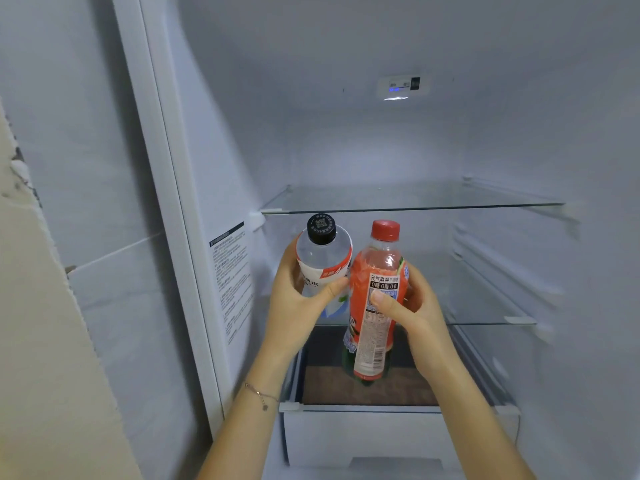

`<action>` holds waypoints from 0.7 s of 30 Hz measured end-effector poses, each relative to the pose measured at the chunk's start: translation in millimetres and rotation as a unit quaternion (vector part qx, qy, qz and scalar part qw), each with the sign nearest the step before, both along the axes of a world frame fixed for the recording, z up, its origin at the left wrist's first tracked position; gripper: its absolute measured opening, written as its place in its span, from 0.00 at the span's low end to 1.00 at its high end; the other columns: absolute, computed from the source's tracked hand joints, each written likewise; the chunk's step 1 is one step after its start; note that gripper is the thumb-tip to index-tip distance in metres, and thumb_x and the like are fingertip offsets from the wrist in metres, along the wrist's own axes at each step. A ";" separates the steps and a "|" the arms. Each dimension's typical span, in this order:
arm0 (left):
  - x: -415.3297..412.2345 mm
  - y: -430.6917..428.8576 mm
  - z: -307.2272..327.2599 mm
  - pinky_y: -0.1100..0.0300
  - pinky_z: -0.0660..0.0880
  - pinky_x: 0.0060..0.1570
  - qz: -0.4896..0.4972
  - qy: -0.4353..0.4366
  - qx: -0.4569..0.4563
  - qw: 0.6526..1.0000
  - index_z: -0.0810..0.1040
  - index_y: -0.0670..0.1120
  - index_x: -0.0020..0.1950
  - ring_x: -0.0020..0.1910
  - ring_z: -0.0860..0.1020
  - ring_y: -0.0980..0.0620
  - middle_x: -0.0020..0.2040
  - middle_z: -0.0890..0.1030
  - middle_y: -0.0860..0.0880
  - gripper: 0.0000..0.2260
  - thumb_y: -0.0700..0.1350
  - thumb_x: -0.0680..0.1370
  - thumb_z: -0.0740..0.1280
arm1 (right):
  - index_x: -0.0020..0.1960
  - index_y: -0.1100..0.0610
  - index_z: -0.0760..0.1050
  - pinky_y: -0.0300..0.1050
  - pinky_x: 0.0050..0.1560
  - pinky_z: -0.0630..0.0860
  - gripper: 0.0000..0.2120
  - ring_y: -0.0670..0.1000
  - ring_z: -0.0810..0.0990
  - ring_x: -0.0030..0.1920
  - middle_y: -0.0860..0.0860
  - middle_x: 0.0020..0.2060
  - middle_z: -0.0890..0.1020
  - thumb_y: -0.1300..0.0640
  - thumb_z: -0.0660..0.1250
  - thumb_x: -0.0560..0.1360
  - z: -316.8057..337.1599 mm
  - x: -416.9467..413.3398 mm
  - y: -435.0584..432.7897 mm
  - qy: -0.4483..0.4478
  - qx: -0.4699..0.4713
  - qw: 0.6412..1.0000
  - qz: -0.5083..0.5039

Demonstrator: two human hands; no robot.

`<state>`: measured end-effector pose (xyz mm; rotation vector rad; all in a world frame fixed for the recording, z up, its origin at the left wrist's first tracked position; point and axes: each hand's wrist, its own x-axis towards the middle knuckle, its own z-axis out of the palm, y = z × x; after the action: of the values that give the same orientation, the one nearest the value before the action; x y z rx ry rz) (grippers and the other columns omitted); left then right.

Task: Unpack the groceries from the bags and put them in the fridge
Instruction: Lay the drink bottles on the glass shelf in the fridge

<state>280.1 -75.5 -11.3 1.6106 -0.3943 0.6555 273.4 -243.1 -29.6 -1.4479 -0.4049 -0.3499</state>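
I face the open fridge (381, 140), whose white inside fills the view. My left hand (298, 303) grips a clear bottle with a black cap and white label (323, 258), tilted slightly toward me. My right hand (412, 306) grips an upright bottle with a red cap and orange-red label (375, 306). Both bottles hang in the air side by side, almost touching, in front of the space between the upper glass shelf (415, 199) and the lower glass shelf (485, 313).
A white drawer (398, 434) with a dark floor stands below the bottles. Ribbed rails line the right inner wall. A control panel with blue lights (401, 86) sits on the ceiling. A printed sticker (232, 278) marks the left wall. A beige wall edge (34, 323) lies far left.
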 end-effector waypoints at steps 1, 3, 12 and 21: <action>-0.6 -1.4 1.0 0.63 0.74 0.62 -0.021 0.006 0.007 1.000 0.64 0.56 0.72 0.65 0.73 0.60 0.66 0.75 0.59 0.36 0.51 0.68 0.75 | 0.64 0.46 0.72 0.44 0.50 0.81 0.35 0.46 0.81 0.55 0.43 0.54 0.82 0.40 0.74 0.59 -1.4 1.8 1.3 0.005 0.006 1.000 0.004; -2.2 -3.1 2.3 0.63 0.72 0.65 -0.079 0.025 0.013 0.997 0.59 0.57 0.75 0.67 0.72 0.61 0.69 0.72 0.58 0.37 0.59 0.70 0.72 | 0.64 0.48 0.72 0.49 0.53 0.81 0.37 0.50 0.82 0.55 0.46 0.55 0.82 0.37 0.74 0.58 -3.2 2.7 3.6 0.011 0.026 0.999 0.014; -10.7 -9.3 17.2 0.56 0.76 0.56 -0.085 0.054 -0.102 0.990 0.65 0.49 0.71 0.55 0.80 0.57 0.54 0.82 0.58 0.53 0.79 0.55 0.67 | 0.66 0.46 0.71 0.49 0.53 0.80 0.36 0.50 0.81 0.57 0.46 0.56 0.82 0.38 0.72 0.59 -9.1 5.7 3.2 0.023 0.025 0.999 0.038; -12.1 -8.4 29.4 0.50 0.75 0.59 -0.074 0.099 -0.125 0.984 0.71 0.54 0.60 0.57 0.79 0.50 0.56 0.79 0.52 0.39 0.72 0.56 0.70 | 0.65 0.45 0.71 0.47 0.52 0.81 0.35 0.48 0.81 0.56 0.45 0.55 0.82 0.39 0.72 0.60 -11.7 8.8 -2.5 0.017 -0.012 0.999 0.046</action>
<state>268.0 -84.0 18.0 1.3764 -0.2712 0.4097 282.2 -245.6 -41.3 -1.4508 -0.4478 -0.2464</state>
